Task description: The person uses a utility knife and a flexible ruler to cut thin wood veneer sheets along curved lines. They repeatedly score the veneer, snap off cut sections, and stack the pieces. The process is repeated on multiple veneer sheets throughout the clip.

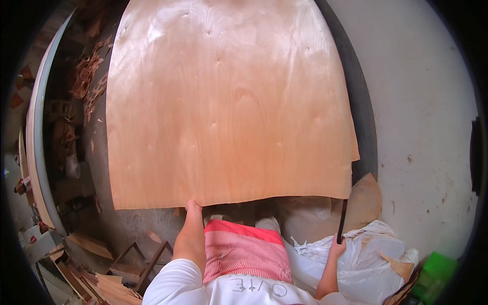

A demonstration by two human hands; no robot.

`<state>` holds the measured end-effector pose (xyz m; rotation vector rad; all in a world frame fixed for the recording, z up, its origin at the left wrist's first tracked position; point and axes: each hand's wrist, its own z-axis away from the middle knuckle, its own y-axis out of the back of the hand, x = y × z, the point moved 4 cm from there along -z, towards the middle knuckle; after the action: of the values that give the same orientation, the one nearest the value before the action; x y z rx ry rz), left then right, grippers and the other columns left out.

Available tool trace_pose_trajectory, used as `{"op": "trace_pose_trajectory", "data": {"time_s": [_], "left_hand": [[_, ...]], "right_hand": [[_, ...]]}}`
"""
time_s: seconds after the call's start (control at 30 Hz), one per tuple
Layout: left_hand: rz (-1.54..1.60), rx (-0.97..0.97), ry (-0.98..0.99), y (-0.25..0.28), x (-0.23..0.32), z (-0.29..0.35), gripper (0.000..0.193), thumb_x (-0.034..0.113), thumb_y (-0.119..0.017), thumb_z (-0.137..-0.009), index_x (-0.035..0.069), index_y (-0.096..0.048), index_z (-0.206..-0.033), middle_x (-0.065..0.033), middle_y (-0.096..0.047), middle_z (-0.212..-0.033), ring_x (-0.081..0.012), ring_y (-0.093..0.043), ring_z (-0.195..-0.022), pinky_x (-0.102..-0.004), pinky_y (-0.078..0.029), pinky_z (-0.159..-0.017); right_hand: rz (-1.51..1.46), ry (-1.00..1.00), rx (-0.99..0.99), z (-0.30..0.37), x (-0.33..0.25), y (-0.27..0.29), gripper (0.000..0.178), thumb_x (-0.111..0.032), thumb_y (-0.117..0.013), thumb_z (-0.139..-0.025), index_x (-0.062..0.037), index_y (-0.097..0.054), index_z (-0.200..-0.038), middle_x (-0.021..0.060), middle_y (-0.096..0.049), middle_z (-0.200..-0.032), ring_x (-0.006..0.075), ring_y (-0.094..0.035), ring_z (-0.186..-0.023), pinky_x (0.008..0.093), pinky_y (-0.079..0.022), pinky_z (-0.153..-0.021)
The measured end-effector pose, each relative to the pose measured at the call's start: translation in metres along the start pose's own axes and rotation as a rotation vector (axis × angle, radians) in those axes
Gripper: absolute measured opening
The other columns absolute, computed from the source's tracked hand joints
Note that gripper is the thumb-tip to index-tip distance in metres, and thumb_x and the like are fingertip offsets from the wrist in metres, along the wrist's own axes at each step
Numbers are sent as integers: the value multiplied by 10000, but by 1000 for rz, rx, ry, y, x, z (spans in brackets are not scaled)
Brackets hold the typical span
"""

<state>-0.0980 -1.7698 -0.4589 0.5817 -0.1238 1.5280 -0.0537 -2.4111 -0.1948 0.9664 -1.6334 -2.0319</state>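
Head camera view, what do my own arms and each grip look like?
Your left grip and right grip are ungloved. Both forearms are bare, with no watch or bracelet visible. The left sleeve is plain white; only a little of the right sleeve shows.

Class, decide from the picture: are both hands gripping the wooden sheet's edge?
No: only the left hand grips the wooden sheet, while the right hand holds a dark rod.
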Motion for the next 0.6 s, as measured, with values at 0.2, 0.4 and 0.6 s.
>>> {"op": "trace_pose_trajectory", "data": {"time_s": [0.2,0.4,0.6], "left_hand": [[-272,-197,27,21,3,-20,336,123,-490,-782,37,-446,-1104,-144,-534,-1010,-357,-575,-827,-483,-505,-609],[-736,-29,-66,60,22,32,430,353,-560,-781,1,-522,-1025,-152,-579,-908,-291,-578,-828,-419,-465,-662],[-1890,-333,-624,44,68,131,450,353,-513,-769,32,-530,-1083,-188,-567,-1068,-305,-553,-1000,-394,-446,-832]], "right_hand": [[-44,96,125,-15,-3,66,283,-261,-675,-718,-1,-563,-724,102,-566,-601,223,-552,-551,334,-428,-537],[-94,132,38,8,-24,46,303,-268,-699,-699,4,-571,-742,86,-579,-618,203,-535,-542,322,-439,-543],[-468,0,-421,93,-73,-35,271,-256,-673,-737,-66,-511,-633,4,-481,-516,85,-437,-413,233,-345,-395]]}}
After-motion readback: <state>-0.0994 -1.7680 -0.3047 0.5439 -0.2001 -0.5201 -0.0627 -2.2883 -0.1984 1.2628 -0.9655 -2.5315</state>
